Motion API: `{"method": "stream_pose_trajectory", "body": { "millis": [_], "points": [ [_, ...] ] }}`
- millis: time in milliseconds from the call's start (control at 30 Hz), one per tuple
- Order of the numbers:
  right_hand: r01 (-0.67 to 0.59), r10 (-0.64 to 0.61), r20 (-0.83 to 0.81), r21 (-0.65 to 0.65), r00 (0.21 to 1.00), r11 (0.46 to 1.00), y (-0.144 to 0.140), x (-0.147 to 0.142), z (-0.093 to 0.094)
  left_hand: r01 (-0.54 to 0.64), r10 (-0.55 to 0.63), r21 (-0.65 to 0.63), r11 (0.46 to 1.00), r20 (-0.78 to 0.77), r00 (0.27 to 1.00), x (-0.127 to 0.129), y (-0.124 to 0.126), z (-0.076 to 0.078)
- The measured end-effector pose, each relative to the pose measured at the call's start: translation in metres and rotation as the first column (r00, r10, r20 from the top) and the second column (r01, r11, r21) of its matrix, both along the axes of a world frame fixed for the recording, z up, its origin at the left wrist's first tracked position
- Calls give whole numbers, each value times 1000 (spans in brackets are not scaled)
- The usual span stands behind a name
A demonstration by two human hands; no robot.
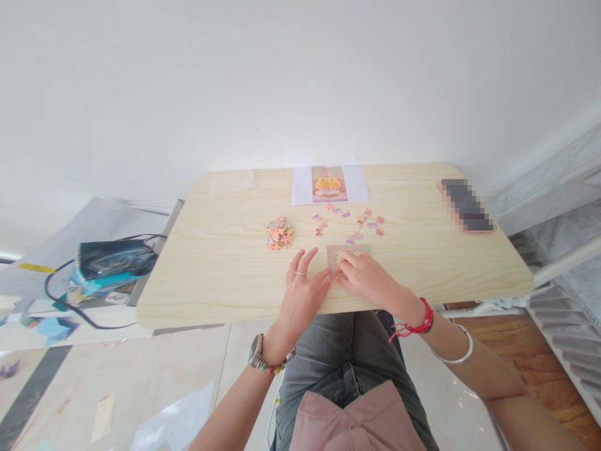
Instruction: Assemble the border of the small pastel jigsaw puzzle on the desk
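Head view shows us seated at a pale wooden table (225, 269) set against a white wall, our knees in grey trousers under its near edge. Our left hand (300, 294) lies palm down on the tabletop, fingers loosely spread and holding nothing, its thumb side touching the lower left corner of a small joined patch of puzzle (335, 255), which sits just inside the near edge at the middle of the table. Our right hand (366, 275) rests over the right part of that patch with fingers curled, fingertips pressing down on it; we cannot tell whether a loose piece is pinched beneath them. Beyond the patch, scattered pieces (352, 225) in pink and purple lie apart from one another, and to their left a heap of pieces (280, 233) in orange and pastel tones is piled together. At the far edge a picture sheet (329, 185) showing a yellow figure on pink lies flat. A phone (467, 205) rests near the far right corner, well apart from the hands. Left of the table, a dark bag (115, 258) with a black cord sits on a lower surface.
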State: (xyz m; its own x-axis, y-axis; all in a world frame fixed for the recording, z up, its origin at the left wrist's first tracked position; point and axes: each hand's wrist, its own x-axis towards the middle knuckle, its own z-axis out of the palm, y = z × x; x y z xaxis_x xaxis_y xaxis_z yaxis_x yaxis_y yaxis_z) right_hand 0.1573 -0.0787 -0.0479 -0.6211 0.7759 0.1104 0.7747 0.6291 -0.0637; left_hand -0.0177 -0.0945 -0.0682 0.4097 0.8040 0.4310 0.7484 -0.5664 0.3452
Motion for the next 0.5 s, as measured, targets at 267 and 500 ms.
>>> {"method": "stream_pose_trajectory", "body": {
  "millis": [267, 500],
  "points": [
    [6, -6, -6, 0, 1000, 1000, -1, -1, -1, -19, 19, -17, 1000, 18, 1000, 2, 2, -2],
    [20, -20, -4, -11, 1000, 1000, -2, -3, -3, -28, 28, -24, 999, 16, 999, 2, 1, 0]
  ]
}}
